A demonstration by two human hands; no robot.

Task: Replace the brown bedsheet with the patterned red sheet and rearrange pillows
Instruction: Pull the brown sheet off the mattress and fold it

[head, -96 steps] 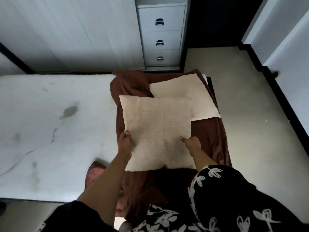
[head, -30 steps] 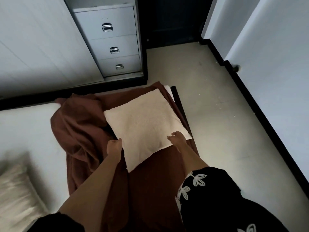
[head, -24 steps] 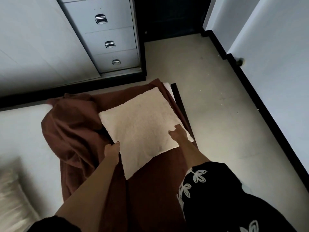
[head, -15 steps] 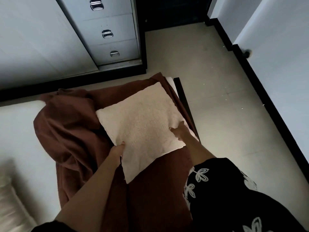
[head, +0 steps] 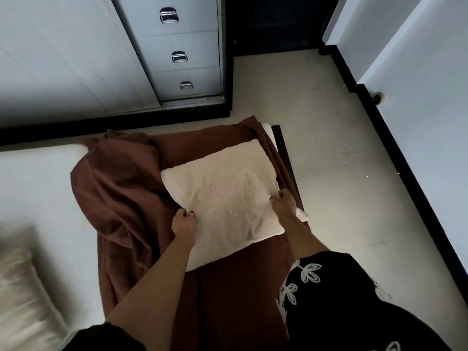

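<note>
On the brown bedsheet (head: pixel 121 198), both hands grip the pillow (head: pixel 222 196).

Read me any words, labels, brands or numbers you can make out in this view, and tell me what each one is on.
None can be read.
Drawers: metal handles only, no labels.
Pillow, held by the left hand and right hand: plain textured cloth, no tag showing.
Brown sheet: plain.
Sleeve: white leaf print, no letters.
</note>
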